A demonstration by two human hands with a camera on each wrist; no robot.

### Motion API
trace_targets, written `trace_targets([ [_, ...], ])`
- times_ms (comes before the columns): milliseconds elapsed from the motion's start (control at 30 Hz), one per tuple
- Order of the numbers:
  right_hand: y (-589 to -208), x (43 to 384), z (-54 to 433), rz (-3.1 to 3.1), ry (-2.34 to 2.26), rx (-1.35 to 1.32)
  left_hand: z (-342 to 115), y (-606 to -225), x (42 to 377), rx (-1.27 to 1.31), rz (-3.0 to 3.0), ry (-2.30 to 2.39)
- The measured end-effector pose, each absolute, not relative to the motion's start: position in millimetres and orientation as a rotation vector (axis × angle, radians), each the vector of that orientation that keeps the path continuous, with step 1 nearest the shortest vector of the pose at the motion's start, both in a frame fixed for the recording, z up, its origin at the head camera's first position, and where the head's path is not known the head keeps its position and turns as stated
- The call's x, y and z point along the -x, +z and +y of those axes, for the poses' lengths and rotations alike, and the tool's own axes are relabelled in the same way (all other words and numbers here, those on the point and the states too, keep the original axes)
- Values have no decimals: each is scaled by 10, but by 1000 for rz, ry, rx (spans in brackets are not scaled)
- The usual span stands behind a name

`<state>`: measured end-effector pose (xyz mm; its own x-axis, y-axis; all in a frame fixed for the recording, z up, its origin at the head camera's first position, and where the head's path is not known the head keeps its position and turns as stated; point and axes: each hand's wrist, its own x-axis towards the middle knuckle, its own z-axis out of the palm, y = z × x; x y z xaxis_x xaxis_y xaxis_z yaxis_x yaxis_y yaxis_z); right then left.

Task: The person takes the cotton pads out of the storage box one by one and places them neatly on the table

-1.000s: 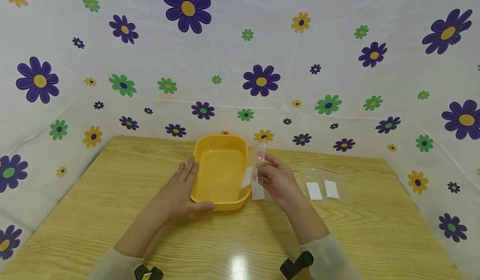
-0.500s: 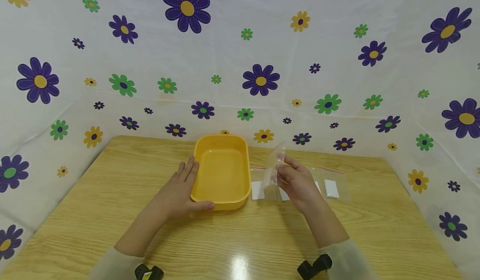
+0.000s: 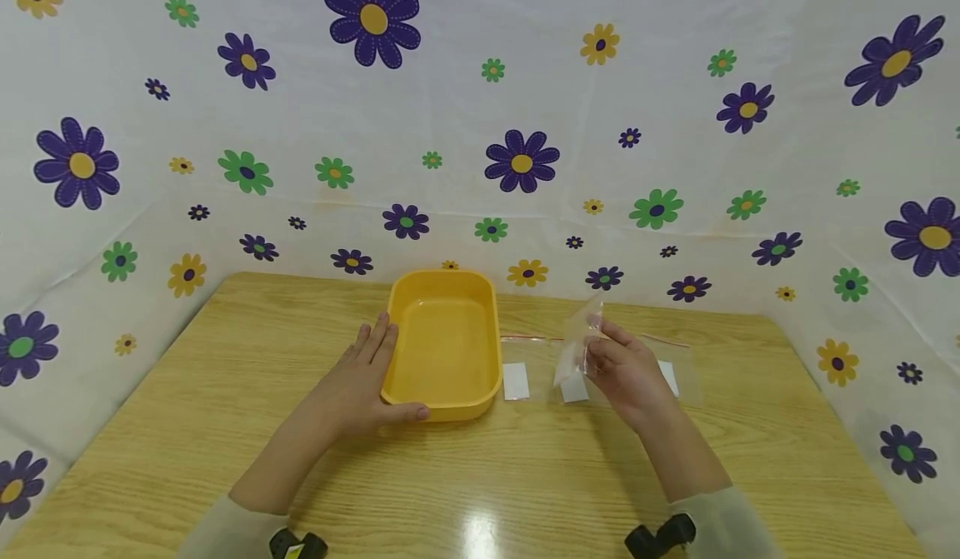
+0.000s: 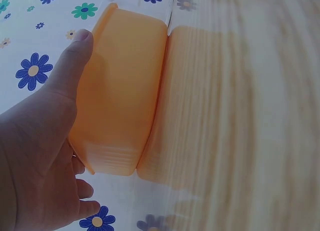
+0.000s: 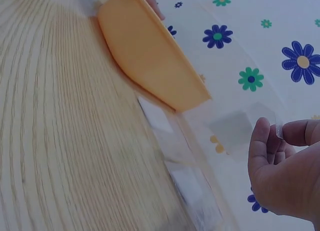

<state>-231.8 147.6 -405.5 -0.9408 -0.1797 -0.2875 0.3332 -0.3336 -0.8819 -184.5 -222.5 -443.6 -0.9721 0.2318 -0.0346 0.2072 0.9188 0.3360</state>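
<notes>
My left hand (image 3: 357, 384) lies along the left side of the yellow plastic tub (image 3: 442, 413), its fingers straight at the rim and the thumb at the near corner. In the left wrist view the same tub (image 4: 122, 86) shows its outer wall beside the thumb. My right hand (image 3: 630, 371) pinches a clear plastic zip bag (image 3: 579, 338) between thumb and fingers, raised over the row of bags. A pale square shows in this held bag (image 5: 232, 131) in the right wrist view. Beneath it on the table lies a bag with a white card (image 3: 574, 388), partly covered.
Right beside the tub lies another clear bag with a white card (image 3: 516, 381). One more bag (image 3: 686, 376), partly behind my right hand, ends the row. A flower-printed cloth (image 3: 450, 126) rises behind the wooden table (image 3: 420, 484) and at both sides.
My right hand has moved right with the zip bag, from the tub's right rim to over the bags, uncovering the one next to the tub. My left hand stays put.
</notes>
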Motion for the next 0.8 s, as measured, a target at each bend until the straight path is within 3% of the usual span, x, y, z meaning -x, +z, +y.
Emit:
trace_targets([
  [800, -4030, 2351, 2025, 1504, -2383, -315, -2240, -4459, 1844, -375, 3024, 531],
])
